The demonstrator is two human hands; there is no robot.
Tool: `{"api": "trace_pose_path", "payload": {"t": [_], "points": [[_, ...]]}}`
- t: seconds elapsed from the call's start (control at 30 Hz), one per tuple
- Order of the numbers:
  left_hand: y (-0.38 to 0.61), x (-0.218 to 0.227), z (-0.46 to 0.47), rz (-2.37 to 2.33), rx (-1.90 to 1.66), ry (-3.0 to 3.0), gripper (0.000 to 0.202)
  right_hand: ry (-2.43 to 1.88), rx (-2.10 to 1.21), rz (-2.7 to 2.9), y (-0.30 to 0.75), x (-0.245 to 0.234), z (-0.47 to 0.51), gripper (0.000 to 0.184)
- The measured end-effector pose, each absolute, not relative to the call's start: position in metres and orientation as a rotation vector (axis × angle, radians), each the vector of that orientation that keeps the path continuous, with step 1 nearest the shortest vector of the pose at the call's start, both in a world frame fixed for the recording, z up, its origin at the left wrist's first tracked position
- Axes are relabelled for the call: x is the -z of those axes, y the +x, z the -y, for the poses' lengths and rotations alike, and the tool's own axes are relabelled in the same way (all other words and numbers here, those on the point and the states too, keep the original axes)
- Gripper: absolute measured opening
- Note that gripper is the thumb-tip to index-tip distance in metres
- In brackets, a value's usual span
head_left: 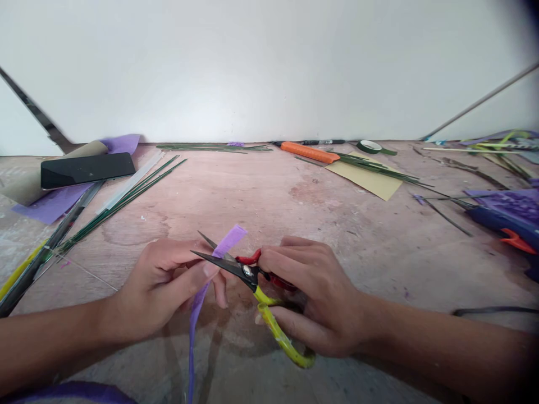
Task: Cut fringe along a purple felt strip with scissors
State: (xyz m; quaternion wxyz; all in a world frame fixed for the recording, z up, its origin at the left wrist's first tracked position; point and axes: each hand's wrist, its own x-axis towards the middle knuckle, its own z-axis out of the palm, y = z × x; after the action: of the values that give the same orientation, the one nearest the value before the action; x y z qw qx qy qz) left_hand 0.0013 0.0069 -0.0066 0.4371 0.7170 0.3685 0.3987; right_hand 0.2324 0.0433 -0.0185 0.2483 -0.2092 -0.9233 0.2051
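My left hand [162,283] pinches a long strip of purple crepe paper [197,306], thumb and fingers closed on it. The strip's top end sticks up between the open blades of the scissors [252,280], and its lower part hangs down toward me. My right hand [311,297] grips the scissors by their handles, one red and one yellow. The blades point left toward my left hand.
Green floral wires [126,193] lie at the left beside a black case [86,168] and purple paper. An orange cutter [309,152], green tape roll [370,146], tan card [370,179] and more wires sit at the back. A blue glue gun [505,224] rests at the right.
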Motion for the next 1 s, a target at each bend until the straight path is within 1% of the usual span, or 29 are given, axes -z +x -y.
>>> {"api": "trace_pose_path", "payload": {"t": [0.23,0.43,0.57,1.0], "points": [[-0.0005,0.0109,-0.0066,-0.95,-0.978,1.711,0.035,-0.542,-0.539,2.516,0.2337,0.0165,-0.043,0.023],[-0.001,0.0094,-0.0068,-0.914,-0.949,1.688,0.027,-0.515,-0.533,2.518,0.2342,0.022,-0.044,0.025],[-0.0017,0.0082,-0.0062,-0.917,-0.892,1.66,0.03,-0.478,-0.549,2.527,0.2349,0.0219,-0.045,0.026],[-0.0043,0.0136,-0.0038,-0.92,-0.891,1.543,0.029,-0.508,-0.56,2.516,0.2346,0.0212,-0.044,0.024]]}}
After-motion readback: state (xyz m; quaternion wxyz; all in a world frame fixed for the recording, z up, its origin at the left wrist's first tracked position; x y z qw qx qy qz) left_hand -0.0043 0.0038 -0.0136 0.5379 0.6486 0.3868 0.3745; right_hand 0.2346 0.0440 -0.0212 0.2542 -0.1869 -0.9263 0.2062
